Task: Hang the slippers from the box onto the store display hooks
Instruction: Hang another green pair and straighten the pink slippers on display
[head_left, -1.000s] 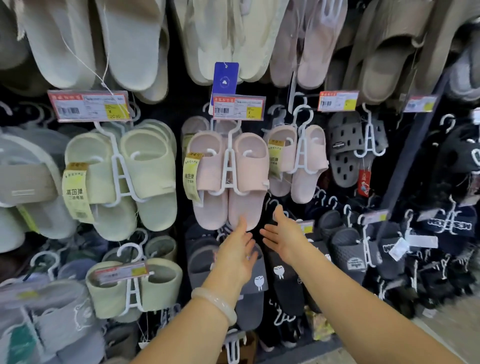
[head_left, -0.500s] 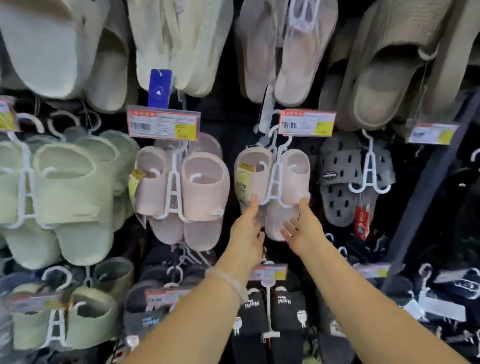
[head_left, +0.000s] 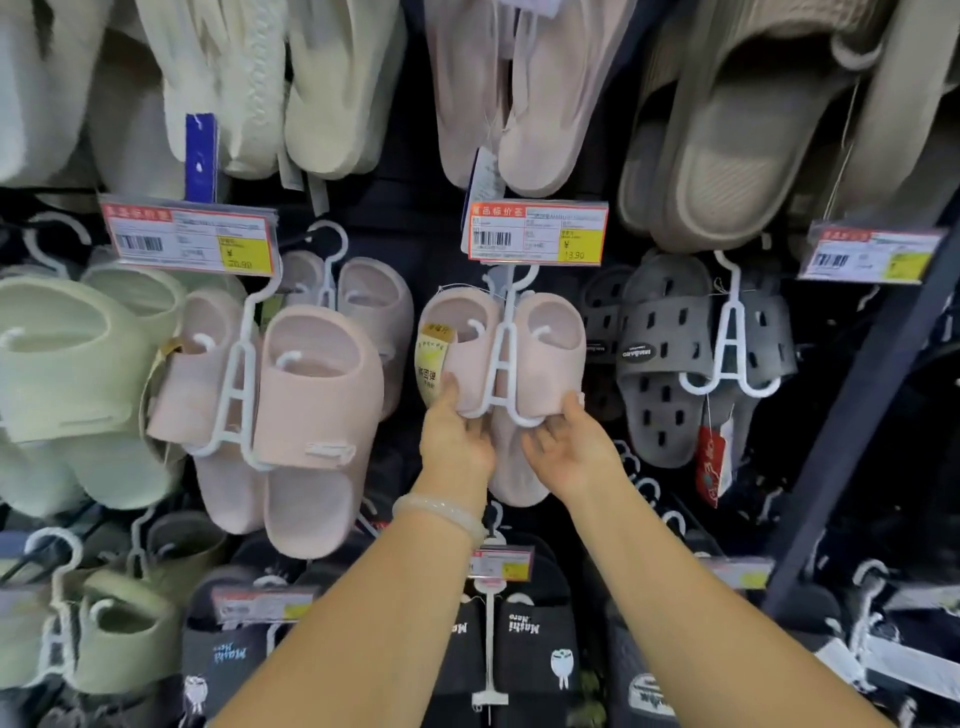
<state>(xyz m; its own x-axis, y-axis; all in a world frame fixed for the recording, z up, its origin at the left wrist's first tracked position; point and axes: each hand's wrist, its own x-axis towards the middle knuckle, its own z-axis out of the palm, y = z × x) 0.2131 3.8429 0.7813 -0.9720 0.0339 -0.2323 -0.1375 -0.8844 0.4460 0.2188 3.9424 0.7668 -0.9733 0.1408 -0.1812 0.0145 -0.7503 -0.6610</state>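
A pair of small pink slippers (head_left: 550, 358) on a white plastic hanger (head_left: 503, 364) hangs from a display hook under a red and yellow price tag (head_left: 537, 232), at the centre of the wall. My left hand (head_left: 454, 441) holds the lower edge of the left slipper, thumb up beside its yellow label. Under the right slipper my right hand (head_left: 569, 452) cups the sole, fingers curled against it. No box is in view.
A larger pink pair (head_left: 291, 395) hangs just to the left, pale green pairs (head_left: 67, 379) at far left, grey perforated slippers (head_left: 670, 353) to the right. Beige and cream slippers fill the row above, black pairs (head_left: 519, 639) the row below. A dark rack post (head_left: 852, 426) slants at right.
Both hands rose from below the pink pairs and moved right onto the small pink pair, now gripping its lower edge. The view has shifted right and closer.
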